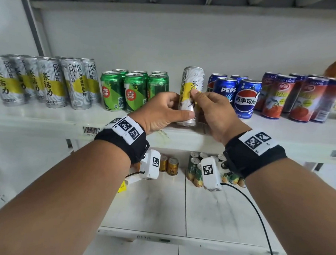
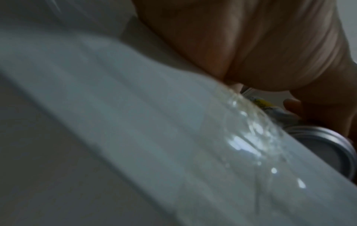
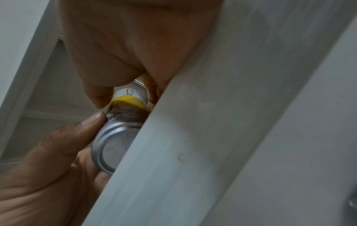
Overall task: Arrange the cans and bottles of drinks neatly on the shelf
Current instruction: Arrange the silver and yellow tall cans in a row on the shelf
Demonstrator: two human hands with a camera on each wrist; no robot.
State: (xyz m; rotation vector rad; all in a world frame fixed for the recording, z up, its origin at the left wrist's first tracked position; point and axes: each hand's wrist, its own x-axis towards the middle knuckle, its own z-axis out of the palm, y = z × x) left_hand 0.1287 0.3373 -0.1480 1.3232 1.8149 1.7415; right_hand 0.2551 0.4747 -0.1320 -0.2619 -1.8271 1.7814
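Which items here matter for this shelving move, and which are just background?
In play:
- tall silver-yellow can, held by left hand and right hand
- matching silver-yellow cans
- shelf

Background:
- green cans
- Pepsi cans
- lower-shelf cans

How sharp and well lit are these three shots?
Head view: bright, sharp, with wide-angle bending at the shelf edges. Left wrist view: dim and blurred, glare patches on the shelf lip. Right wrist view: dim; the can base is fairly clear, the shelf edge soft.

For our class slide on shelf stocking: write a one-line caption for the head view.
Both hands, left and right, hold a tall can between green cans and Pepsi cans.
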